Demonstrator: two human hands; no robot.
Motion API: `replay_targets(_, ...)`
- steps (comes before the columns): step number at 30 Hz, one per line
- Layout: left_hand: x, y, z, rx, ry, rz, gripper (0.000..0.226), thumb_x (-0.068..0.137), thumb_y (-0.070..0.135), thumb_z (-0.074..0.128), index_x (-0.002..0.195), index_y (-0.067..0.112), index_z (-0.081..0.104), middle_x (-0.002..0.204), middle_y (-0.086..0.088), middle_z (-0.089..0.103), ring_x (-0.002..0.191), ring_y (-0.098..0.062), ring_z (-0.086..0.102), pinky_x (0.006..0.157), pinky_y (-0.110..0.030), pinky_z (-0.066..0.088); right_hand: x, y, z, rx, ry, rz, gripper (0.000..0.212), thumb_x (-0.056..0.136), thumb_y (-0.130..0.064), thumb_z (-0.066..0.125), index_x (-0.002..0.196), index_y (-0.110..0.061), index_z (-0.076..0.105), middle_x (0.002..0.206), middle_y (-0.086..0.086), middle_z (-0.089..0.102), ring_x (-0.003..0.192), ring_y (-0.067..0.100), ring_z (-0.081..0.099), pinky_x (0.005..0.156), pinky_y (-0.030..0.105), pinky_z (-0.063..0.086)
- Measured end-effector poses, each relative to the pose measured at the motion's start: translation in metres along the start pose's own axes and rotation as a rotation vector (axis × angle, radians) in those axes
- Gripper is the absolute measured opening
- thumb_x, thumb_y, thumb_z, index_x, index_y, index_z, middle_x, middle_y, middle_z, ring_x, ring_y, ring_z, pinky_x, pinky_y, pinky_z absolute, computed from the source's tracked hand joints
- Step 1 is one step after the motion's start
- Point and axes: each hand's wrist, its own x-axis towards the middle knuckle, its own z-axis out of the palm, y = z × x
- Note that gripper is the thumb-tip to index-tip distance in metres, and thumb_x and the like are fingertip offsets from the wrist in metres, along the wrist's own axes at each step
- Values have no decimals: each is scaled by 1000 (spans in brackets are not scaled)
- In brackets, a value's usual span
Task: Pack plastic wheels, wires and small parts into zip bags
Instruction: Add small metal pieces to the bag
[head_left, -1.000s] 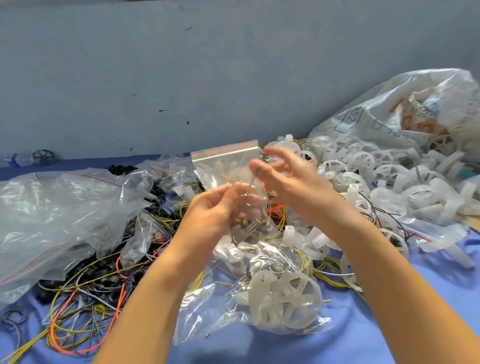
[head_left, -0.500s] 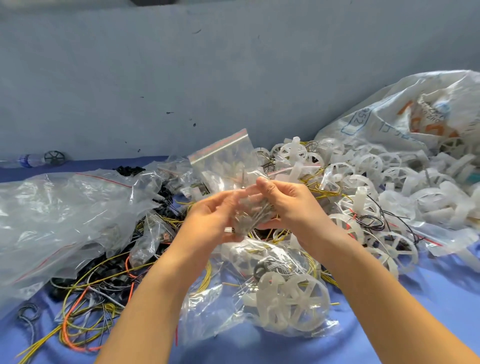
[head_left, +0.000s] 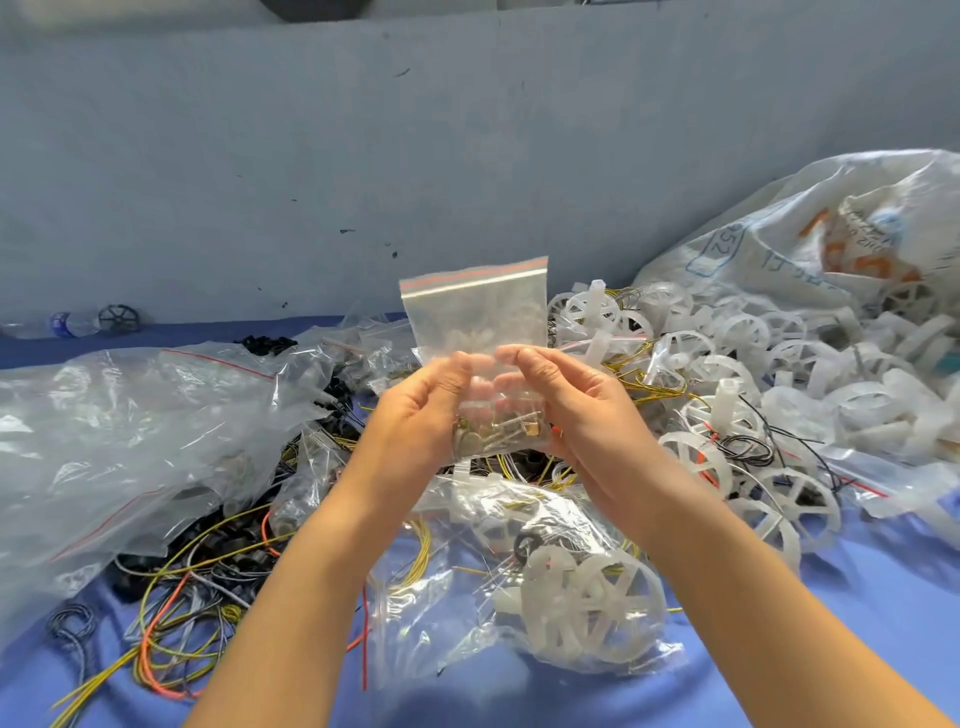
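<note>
A small clear zip bag (head_left: 475, 312) with a red line under its top edge stands upright above the table. My left hand (head_left: 423, 410) and my right hand (head_left: 571, 405) grip its lower half from either side, thumbs in front, fingers behind. Small metal parts (head_left: 498, 431) lie in the bag's bottom between my palms. The zip strip looks closed. A heap of white plastic wheels (head_left: 727, 364) lies to the right. Yellow, orange and black wires (head_left: 171, 613) lie tangled at the lower left.
A filled bag with a white wheel (head_left: 587, 597) lies on the blue table just below my hands. A large crumpled clear bag (head_left: 114, 431) covers the left. A big printed sack (head_left: 831, 244) sits at the back right. A grey wall stands behind.
The small bag has gone from tilted to upright and has risen a little. Both hands now hold its lower half symmetrically, and the view has shifted slightly.
</note>
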Motion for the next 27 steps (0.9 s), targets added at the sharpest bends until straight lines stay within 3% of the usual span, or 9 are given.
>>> replay_targets(3, -1, -5, -3, 36, -72, -86, 26, 95, 29, 58, 117, 19, 68, 107, -4, 74, 104, -15, 69, 84, -35, 57, 0, 1, 2, 97, -10, 48, 26, 91, -34, 60, 108, -18, 73, 102, 9, 71, 91, 23, 70, 74, 41, 59)
replay_targets(6, -4, -9, -5, -53, -57, -149, 22, 94, 20, 61, 110, 9, 72, 97, -9, 72, 88, -14, 69, 74, -31, 60, 1, 1, -2, 130, 20, 92, 24, 90, -36, 62, 105, -23, 75, 103, 5, 68, 96, 20, 67, 74, 36, 59)
replay_targets(9, -4, -10, -6, -92, -8, -139, 19, 93, 20, 61, 102, 9, 74, 84, -3, 70, 76, -9, 67, 68, -28, 59, -1, 1, -9, 96, -101, 189, 26, 91, -29, 64, 116, -22, 70, 110, 5, 70, 101, 21, 68, 84, 42, 59)
replay_targets(12, -3, -10, -6, -152, 3, -155, 18, 94, 18, 59, 101, 8, 72, 73, 2, 68, 70, -9, 66, 65, -26, 58, -3, 1, -11, 19, -182, 229, 23, 92, -18, 65, 114, -16, 69, 103, 7, 73, 93, 20, 71, 77, 35, 59)
replay_targets(17, -8, -10, -12, -277, -141, -207, 26, 90, 10, 62, 115, 7, 65, 94, -9, 72, 86, -17, 69, 75, -27, 57, -3, 0, -11, 149, -116, 232, 13, 91, -6, 62, 101, -5, 69, 89, 10, 71, 80, 15, 70, 68, 24, 58)
replay_targets(20, -8, -10, -14, -261, -156, -179, 28, 85, 10, 65, 113, 8, 67, 97, -14, 71, 88, -22, 69, 74, -26, 56, -2, -1, -14, 141, -123, 246, 12, 90, -8, 63, 99, -8, 70, 86, 6, 72, 79, 12, 70, 66, 22, 57)
replay_targets(24, -8, -8, -13, -305, -78, -204, 16, 90, 6, 58, 102, 5, 68, 87, -11, 66, 74, -19, 66, 64, -24, 57, -2, 2, -15, 139, -179, 263, 19, 84, -13, 68, 102, -11, 72, 96, 10, 71, 82, 20, 68, 76, 34, 61)
replay_targets(27, -6, -7, -9, -321, -2, -271, 22, 96, 2, 49, 107, -2, 68, 84, -11, 63, 64, -13, 63, 57, -21, 56, -3, 4, -14, 120, -306, 223, 33, 81, -22, 74, 113, -15, 69, 115, 10, 69, 99, 23, 66, 91, 38, 54)
